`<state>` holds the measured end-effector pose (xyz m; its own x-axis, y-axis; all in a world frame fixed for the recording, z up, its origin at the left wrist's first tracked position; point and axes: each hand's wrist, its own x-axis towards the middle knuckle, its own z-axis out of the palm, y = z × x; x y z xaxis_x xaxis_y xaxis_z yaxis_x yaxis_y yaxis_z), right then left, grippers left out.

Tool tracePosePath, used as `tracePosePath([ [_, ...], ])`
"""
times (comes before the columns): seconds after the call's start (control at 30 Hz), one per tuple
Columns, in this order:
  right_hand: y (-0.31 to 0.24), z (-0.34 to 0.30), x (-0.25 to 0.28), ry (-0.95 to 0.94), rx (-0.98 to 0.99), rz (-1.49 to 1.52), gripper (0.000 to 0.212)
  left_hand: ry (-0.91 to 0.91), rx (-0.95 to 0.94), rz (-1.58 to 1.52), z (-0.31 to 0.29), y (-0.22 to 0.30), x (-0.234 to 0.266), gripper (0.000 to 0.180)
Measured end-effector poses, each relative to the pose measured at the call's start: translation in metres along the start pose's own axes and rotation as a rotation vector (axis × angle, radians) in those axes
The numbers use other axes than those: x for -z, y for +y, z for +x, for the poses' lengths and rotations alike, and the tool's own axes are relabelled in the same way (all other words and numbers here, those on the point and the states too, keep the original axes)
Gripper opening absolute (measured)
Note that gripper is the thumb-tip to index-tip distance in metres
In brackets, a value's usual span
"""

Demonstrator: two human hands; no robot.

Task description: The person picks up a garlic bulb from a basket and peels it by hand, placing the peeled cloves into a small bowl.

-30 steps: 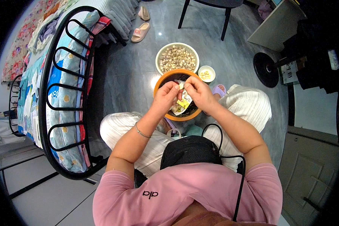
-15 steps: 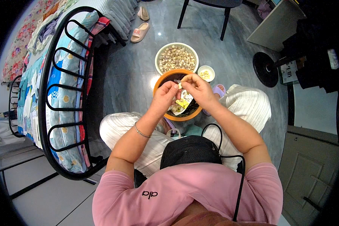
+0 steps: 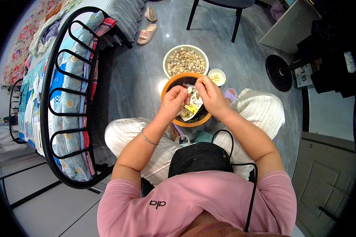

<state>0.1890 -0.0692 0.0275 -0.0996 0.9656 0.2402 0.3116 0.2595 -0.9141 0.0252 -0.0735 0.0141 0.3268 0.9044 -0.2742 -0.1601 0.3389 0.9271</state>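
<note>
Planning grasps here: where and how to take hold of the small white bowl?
Probably pinch the right-hand rim of the small white bowl, coming from above and the right: it stands upright holding pale pieces, and the orange tub and large white container crowd its left.

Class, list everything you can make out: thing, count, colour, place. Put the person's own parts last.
Floor: one, grey, throughout
Bin: one, orange, centre
Wrapper: at least one, white and yellow, inside bin
Basin: one, white, beyond bin
Small pieces: many, pale and brownish, in basin
Bowl: one, white, right of basin
Pale piece: one, yellowish, above bin
Bed: one, black-framed, left
Pink slippers: two, pale pink, near bed
Purple slipper: one plainly visible, right of bin
Chair: one, dark, top
Round base: one, black, right
Pouch: one, black, waist
Left hand: one, bare, pinching pale piece
Right hand: one, bare, over bin's right side
</note>
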Motion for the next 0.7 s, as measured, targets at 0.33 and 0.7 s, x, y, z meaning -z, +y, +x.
tracePosePath([
  [0.33,0.001,0.002,0.002,-0.193,-0.212,0.170,0.026,-0.008,-0.010,0.004,0.001,0.000,-0.001,0.022],
  [0.7,0.015,-0.001,0.000,-0.271,-0.130,0.237,0.018,0.014,0.017,0.008,0.001,-0.002,-0.004,0.021],
])
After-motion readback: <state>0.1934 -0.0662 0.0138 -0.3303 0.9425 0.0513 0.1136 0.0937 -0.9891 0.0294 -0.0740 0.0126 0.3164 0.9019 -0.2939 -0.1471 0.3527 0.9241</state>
